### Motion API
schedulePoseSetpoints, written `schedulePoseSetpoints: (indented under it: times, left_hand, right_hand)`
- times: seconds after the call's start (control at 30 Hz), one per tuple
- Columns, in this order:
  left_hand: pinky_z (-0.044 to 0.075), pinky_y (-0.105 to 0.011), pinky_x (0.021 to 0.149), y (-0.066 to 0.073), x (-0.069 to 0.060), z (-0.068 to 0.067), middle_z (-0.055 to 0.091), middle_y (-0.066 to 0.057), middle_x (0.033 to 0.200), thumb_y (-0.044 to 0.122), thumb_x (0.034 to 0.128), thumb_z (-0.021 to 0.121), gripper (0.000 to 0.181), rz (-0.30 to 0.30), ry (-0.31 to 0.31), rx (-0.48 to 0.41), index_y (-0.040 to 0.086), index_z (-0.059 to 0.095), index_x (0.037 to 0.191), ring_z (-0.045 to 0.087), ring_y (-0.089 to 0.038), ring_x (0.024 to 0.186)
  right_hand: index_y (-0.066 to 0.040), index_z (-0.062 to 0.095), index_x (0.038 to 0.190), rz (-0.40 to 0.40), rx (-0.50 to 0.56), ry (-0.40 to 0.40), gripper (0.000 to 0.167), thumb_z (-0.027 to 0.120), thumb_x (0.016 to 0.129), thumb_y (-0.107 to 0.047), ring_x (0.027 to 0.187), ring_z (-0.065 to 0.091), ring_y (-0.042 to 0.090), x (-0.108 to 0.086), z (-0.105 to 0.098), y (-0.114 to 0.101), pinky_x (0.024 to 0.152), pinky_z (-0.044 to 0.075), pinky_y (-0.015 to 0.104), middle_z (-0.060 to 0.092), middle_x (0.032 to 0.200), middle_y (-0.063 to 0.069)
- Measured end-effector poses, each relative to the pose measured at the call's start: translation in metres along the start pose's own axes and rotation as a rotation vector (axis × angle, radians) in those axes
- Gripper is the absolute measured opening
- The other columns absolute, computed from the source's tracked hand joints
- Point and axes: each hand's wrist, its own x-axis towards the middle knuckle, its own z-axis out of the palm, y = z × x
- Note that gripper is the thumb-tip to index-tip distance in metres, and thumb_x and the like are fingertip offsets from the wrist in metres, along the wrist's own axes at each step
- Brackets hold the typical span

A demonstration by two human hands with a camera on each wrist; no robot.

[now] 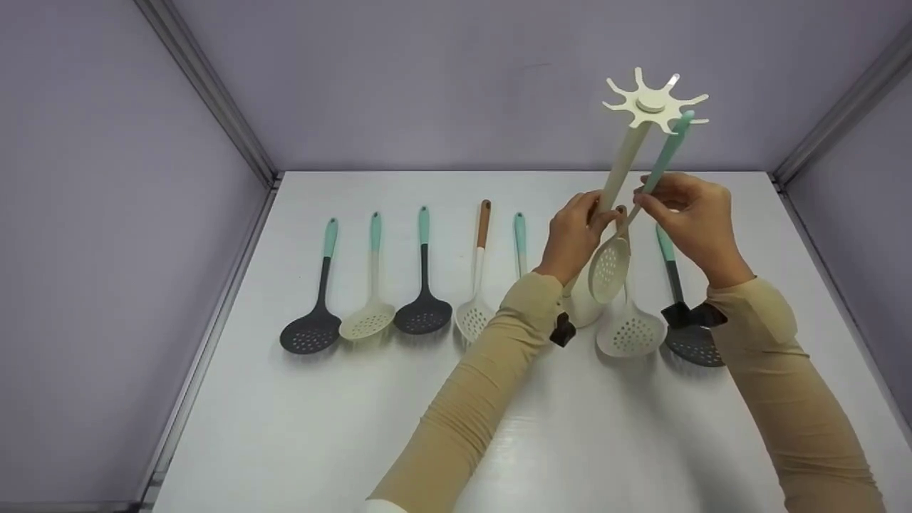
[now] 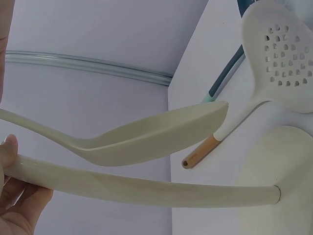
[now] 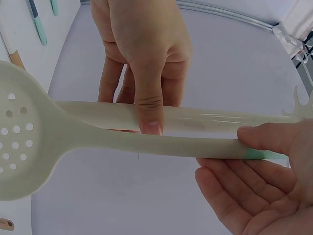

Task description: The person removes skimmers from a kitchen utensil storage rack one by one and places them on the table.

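Observation:
My left hand (image 1: 574,234) grips the cream post (image 1: 625,165) of a utensil stand, whose crown of hooks (image 1: 650,102) spreads at the top. The stand's pale round base (image 2: 259,166) is partly hidden behind my forearm in the head view. Between thumb and fingers, my right hand (image 1: 695,217) pinches a slotted spoon (image 1: 609,272) with a cream bowl and a mint handle (image 1: 668,155). The spoon hangs bowl down beside the post. Its handle tip meets the hooks in the head view; whether it is hooked on I cannot tell.
Several skimmers lie in a row, handles pointing away: black (image 1: 311,333), cream (image 1: 368,321), black (image 1: 424,314) and white with a brown handle (image 1: 483,224). Near my arms lie a mint handle (image 1: 520,234), a white skimmer (image 1: 632,335) and another black one (image 1: 692,346). Walls enclose the table.

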Motion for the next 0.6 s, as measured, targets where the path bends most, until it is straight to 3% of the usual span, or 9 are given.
schedulePoseSetpoints:
  times: [0.6]
  left_hand:
    - [0.049, -0.013, 0.079, 0.0008, 0.0006, 0.0004, 0.065, -0.005, 0.105, 0.031, 0.0947, 0.055, 0.039, -0.034, -0.013, 0.025, 0.009, 0.058, 0.127, 0.063, -0.012, 0.091]
  right_hand:
    - [0.009, 0.071, 0.101, 0.007, 0.017, -0.007, 0.02, 0.071, 0.085, -0.003, 0.073, 0.058, -0.024, -0.0001, -0.0024, -0.0038, 0.07, 0.046, -0.003, 0.057, 0.079, -0.042]
